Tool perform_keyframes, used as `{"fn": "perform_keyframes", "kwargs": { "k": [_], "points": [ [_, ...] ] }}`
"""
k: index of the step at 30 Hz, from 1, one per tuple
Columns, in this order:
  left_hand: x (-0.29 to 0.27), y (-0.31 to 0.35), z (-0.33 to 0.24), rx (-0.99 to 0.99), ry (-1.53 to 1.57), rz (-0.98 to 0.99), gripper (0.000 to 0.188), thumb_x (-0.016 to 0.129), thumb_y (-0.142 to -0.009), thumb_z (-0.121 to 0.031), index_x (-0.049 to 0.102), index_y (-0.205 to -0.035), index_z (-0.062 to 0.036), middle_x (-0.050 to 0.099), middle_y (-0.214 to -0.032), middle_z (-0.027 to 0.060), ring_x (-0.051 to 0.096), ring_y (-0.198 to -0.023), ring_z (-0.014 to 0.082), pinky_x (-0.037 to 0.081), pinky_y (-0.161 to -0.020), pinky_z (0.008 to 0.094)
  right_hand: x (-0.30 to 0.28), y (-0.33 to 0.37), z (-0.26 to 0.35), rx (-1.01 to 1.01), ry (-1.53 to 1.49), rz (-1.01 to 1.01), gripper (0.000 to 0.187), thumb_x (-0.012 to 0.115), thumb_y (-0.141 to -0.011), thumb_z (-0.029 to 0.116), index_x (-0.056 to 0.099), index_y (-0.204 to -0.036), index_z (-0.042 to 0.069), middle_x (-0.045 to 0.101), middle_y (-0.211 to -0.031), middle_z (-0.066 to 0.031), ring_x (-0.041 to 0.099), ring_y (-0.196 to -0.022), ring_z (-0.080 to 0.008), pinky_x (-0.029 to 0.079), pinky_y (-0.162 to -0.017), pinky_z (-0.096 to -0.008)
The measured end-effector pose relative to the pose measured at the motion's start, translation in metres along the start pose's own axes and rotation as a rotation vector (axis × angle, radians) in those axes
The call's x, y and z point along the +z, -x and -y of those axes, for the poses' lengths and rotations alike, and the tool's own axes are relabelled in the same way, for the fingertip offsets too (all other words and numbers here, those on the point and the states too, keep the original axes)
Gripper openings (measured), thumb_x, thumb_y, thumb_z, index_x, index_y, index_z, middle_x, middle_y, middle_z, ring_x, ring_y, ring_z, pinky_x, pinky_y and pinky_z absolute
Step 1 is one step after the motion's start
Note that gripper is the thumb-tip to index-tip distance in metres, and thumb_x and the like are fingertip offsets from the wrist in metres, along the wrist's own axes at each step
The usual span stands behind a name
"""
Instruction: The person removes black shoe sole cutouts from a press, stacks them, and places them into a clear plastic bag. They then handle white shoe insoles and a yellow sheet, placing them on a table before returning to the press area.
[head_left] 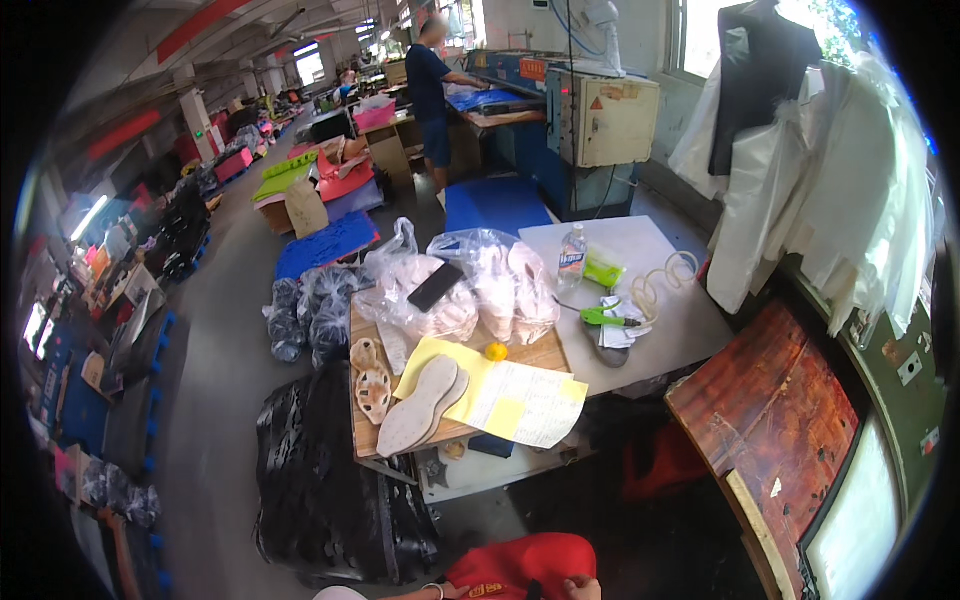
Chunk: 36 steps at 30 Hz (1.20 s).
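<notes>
At the bottom edge lies a red cloth point(535, 560) with yellow print and a dark strap or clip near its middle. My left hand point(455, 591) grips its left side; a pale band circles that wrist, and the frame cuts off much of the hand. On the right side, my right hand point(581, 588) closes its fingers on the same cloth. Ahead stands a wooden-topped table point(550, 355) with pale insole shapes point(420, 410), a brown patterned sole piece point(371, 385), yellow and white paper sheets point(525, 402) and a small yellow round object point(496, 351).
Clear plastic bags of pale pieces point(510, 285) bear a black phone point(435, 287). Beyond are a bottle point(572, 255) and a green air gun point(608, 317). Black bundles point(320, 480) stand left, a reddish-brown board point(770, 390) right. A person point(428, 95) works at a blue machine point(510, 75).
</notes>
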<state>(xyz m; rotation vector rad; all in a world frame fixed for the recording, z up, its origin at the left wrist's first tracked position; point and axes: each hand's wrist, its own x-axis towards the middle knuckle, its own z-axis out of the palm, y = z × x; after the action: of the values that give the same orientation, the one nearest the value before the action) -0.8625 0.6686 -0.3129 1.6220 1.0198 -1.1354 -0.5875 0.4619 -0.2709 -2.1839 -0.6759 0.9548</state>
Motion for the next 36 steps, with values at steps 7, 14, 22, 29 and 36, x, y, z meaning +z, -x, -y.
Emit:
{"fn": "perform_keyframes", "kwargs": {
  "k": [7,14,22,29,36],
  "points": [
    [-0.01,-0.029,-0.015,-0.039,0.043,-0.114,0.072,0.04,-0.088,-0.062,0.065,-0.114,0.0012,0.06,-0.119,0.0274,0.057,-0.114,0.0372,0.042,-0.101,0.0408,-0.015,-0.021,-0.038,0.055,0.181,0.02,0.043,0.067,-0.08,0.044,0.067,-0.106,0.011,0.069,-0.085,-0.02,0.068,-0.078,-0.0338,0.053,-0.065,-0.0411],
    [0.004,-0.027,-0.005,-0.04,0.1,-0.203,0.069,0.04,-0.09,-0.059,0.064,-0.116,0.0,0.059,-0.12,0.0259,0.056,-0.116,0.0371,0.041,-0.102,0.0408,-0.024,-0.043,-0.032,0.026,0.113,0.133,0.033,0.068,-0.084,0.031,0.068,-0.11,0.01,0.071,-0.087,-0.0141,0.067,-0.076,-0.026,0.053,-0.066,-0.0348],
    [-0.004,-0.012,-0.016,-0.04,0.41,-0.609,0.049,0.05,-0.089,-0.048,0.07,-0.106,-0.0057,0.065,-0.111,0.0214,0.059,-0.109,0.0372,0.045,-0.096,0.0418,-0.05,-0.065,0.016,0.164,0.058,0.171,0.035,0.066,-0.084,0.027,0.068,-0.107,0.002,0.071,-0.094,-0.0146,0.069,-0.088,-0.023,0.054,-0.079,-0.0329],
    [-0.009,-0.025,-0.011,0.067,0.46,-0.538,0.045,0.052,-0.089,-0.045,0.07,-0.099,-0.0049,0.067,-0.104,0.0196,0.063,-0.102,0.0351,0.049,-0.09,0.0404,-0.058,-0.074,0.023,0.089,0.185,0.174,0.032,0.067,-0.082,0.029,0.069,-0.105,0.007,0.07,-0.093,-0.0159,0.069,-0.089,-0.026,0.054,-0.078,-0.0344],
    [-0.005,-0.017,-0.01,0.037,0.57,-0.58,0.038,0.055,-0.089,-0.038,0.07,-0.103,-0.0061,0.068,-0.104,0.0173,0.064,-0.1,0.033,0.049,-0.089,0.0388,-0.056,-0.082,0.015,0.053,0.109,0.166,0.031,0.067,-0.084,0.027,0.068,-0.105,0.004,0.071,-0.089,-0.0154,0.07,-0.083,-0.0238,0.054,-0.076,-0.0337]
  ]
}}
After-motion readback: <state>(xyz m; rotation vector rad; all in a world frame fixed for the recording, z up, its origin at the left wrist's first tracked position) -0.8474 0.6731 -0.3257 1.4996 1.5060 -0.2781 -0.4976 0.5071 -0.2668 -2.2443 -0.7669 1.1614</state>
